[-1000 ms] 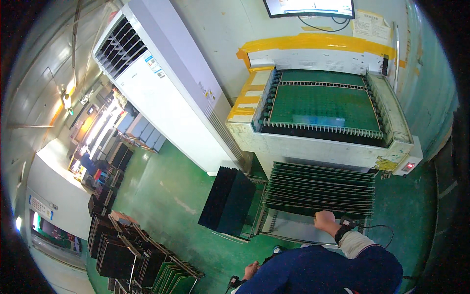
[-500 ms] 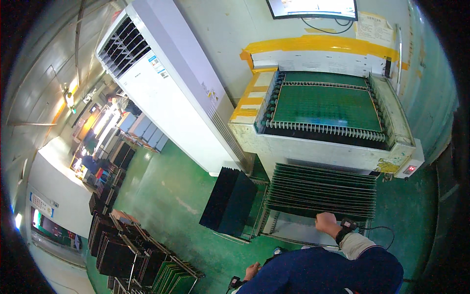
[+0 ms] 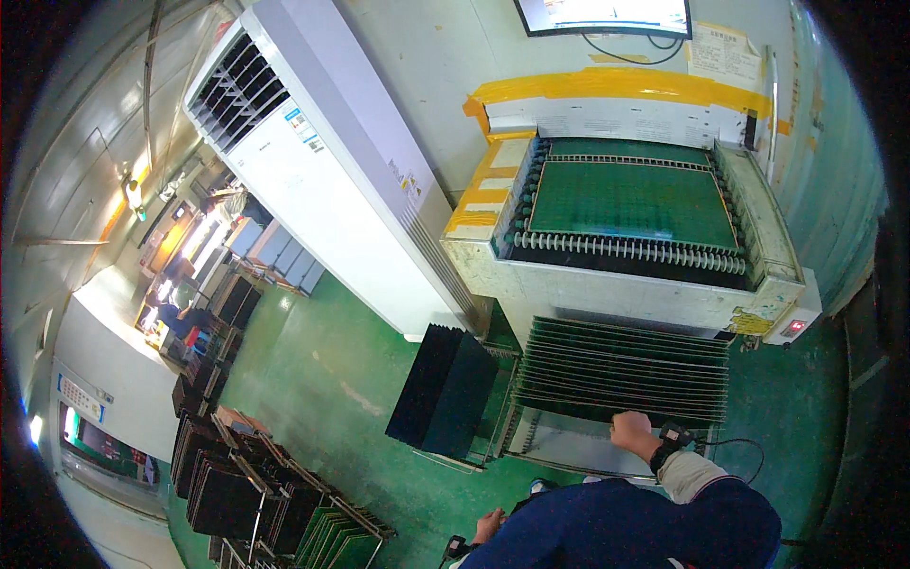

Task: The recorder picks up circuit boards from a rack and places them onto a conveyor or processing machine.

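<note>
Overhead view of a workshop with a green floor, read from left to right. At far left, low racks (image 3: 237, 484) hold dark panels and green boards standing on edge. A tall white floor-standing air conditioner (image 3: 322, 180) leans across the upper left of the view. In front of it, a stack of black panels (image 3: 445, 389) stands upright on the floor, just beside the slotted rack (image 3: 621, 375). This rack carries a row of thin green circuit boards on edge, set close together, and sits directly below the outfeed of the conveyor machine (image 3: 626, 266), on whose rollers a large green board (image 3: 630, 204) lies flat. A monitor (image 3: 607, 14) hangs on the wall above.

The left hand (image 3: 490, 524) hangs low beside the person's dark blue sleeve, near the floor and apart from any object; its fingers are too small to tell whether they are spread or curled. The right hand (image 3: 633, 433), wearing a dark wrist strap with a trailing cable, rests loosely curled at the near edge of the slotted rack, touching or almost touching the nearest boards; whether it pinches one cannot be told.

Judged risks: a board drawn out at a tilt may scrape its neighbours, since the slots are tight; the trailing cable may snag on the rack frame; the board on the rollers may run off the outfeed if no slot stands ready
</note>
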`<action>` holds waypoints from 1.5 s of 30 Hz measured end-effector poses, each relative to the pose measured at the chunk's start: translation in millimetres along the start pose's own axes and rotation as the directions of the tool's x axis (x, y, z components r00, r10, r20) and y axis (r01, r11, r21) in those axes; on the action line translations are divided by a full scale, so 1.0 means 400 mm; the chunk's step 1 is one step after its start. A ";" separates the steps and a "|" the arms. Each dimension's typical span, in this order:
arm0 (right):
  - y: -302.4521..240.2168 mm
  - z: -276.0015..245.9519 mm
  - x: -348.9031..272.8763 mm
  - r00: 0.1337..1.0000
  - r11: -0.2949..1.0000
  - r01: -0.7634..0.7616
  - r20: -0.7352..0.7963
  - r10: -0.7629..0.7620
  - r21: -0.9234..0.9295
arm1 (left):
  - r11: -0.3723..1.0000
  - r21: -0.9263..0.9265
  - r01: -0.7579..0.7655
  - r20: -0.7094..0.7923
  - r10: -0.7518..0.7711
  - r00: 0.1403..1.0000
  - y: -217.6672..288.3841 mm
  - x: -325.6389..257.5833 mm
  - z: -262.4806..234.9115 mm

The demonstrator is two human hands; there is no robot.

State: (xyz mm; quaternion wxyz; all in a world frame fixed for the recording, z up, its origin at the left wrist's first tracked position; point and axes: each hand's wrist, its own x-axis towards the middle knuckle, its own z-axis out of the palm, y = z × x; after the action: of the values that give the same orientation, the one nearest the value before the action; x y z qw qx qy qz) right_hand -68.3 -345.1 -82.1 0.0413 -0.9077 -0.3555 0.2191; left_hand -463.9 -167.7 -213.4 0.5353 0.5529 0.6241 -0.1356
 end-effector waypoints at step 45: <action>0.008 0.004 0.012 1.000 1.000 -0.004 0.019 0.004 0.021 | 0.996 0.066 -0.062 0.021 0.061 0.998 0.050 -0.045 0.000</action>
State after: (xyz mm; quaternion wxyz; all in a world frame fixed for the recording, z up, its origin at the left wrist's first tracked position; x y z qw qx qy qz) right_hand -64.0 -344.4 -86.0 0.0472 -0.9057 -0.3518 0.2317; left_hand -450.4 -170.4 -190.4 0.5262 0.5881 0.5968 -0.1452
